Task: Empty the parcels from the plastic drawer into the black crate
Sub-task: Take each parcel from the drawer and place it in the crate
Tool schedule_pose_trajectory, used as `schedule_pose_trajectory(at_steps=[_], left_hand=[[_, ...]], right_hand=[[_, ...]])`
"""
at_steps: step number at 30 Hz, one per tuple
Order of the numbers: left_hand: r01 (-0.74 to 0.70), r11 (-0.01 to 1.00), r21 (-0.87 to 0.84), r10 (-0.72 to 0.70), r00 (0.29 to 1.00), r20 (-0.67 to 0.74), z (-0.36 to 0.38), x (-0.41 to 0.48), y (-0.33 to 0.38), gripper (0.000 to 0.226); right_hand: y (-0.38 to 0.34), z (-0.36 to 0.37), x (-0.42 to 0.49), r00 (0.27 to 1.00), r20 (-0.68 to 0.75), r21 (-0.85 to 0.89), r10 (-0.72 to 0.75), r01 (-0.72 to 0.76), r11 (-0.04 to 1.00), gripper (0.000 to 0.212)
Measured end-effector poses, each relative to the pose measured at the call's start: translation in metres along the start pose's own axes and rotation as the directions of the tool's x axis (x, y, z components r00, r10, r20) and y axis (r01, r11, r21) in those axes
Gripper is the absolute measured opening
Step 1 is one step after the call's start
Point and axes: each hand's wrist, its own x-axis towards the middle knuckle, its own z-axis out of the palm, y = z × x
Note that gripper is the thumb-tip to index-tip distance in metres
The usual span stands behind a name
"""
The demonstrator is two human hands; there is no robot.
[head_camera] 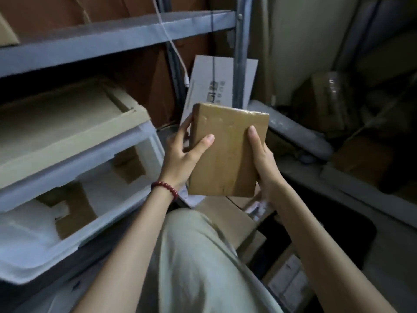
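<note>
Both hands are gripping one flat brown cardboard parcel in the air above the lap. The left hand is clasping the parcel's left edge, thumb laid on the front face and fingers behind. The right hand is holding the right edge the same way. The parcel's face is showing glossy clear tape and no writing that can be read. A red bead bracelet is circling the left wrist.

Just below, the black crate is holding cardboard parcels, one bearing a white label too blurred to read.

At the left the translucent plastic drawer is standing pulled open, a brown box lying inside. Behind the hands, a white carton is showing blurred printed marks beside a dangling white cable.
</note>
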Motion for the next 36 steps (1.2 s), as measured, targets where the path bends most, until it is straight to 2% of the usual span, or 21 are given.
schedule_pose_trajectory(at_steps=[3,4,7,10,14,17,20,24,27,29,31,33,36], left_hand=[[0.086,0.996,0.02,-0.088,0.991,0.102,0.056,0.008,-0.01,0.067],[0.114,0.993,0.021,-0.116,0.984,0.132,0.074,0.008,-0.015,0.068],[0.22,0.975,0.023,-0.219,0.952,0.212,0.126,0.005,-0.035,0.056],[0.303,0.948,0.094,-0.316,0.877,0.362,0.17,-0.002,-0.057,0.048],[0.335,0.923,0.189,-0.385,0.796,0.467,0.209,-0.016,-0.088,0.052],[0.351,0.89,0.292,-0.455,0.716,0.529,0.227,-0.024,-0.113,0.056],[0.389,0.863,0.322,-0.505,0.648,0.57,0.241,-0.027,-0.133,0.056],[0.406,0.847,0.342,-0.53,0.612,0.587,0.257,-0.03,-0.156,0.058],[0.418,0.856,0.304,-0.509,0.581,0.635,0.268,-0.036,-0.168,0.065],[0.368,0.88,0.299,-0.467,0.561,0.684,0.273,-0.04,-0.172,0.069],[0.26,0.91,0.324,-0.415,0.548,0.727,0.277,-0.041,-0.175,0.069],[0.042,0.919,0.393,-0.351,0.542,0.764,0.279,-0.041,-0.174,0.067],[-0.255,0.843,0.474,-0.281,0.543,0.792,0.281,-0.044,-0.167,0.068]], right_hand=[[0.008,-0.051,-0.007,0.989,-0.142,-0.025,0.033,-0.036,0.999,0.03],[0.013,-0.069,-0.011,0.975,-0.215,-0.022,0.047,-0.053,0.998,0.032],[0.033,-0.115,-0.024,0.884,-0.437,0.05,0.166,-0.161,0.986,0.064],[0.058,-0.148,-0.044,0.778,-0.577,0.089,0.248,-0.242,0.966,0.076],[0.095,-0.168,-0.065,0.692,-0.685,0.027,0.228,-0.289,0.957,0.078],[0.121,-0.171,-0.072,0.647,-0.73,-0.053,0.219,-0.372,0.927,0.093],[0.137,-0.17,-0.071,0.588,-0.784,-0.124,0.201,-0.465,0.876,0.104],[0.148,-0.175,-0.068,0.627,-0.764,-0.299,0.149,-0.549,0.78,0.1],[0.153,-0.182,-0.068,0.654,-0.751,-0.456,0.087,-0.61,0.648,0.085],[0.156,-0.186,-0.069,0.675,-0.736,-0.544,0.058,-0.64,0.542,0.073],[0.158,-0.189,-0.07,0.697,-0.716,-0.615,0.035,-0.654,0.441,0.066],[0.16,-0.192,-0.069,0.721,-0.692,-0.664,0.017,-0.646,0.375,0.06],[0.161,-0.193,-0.069,0.745,-0.667,-0.714,0.0,-0.639,0.286,0.057]])
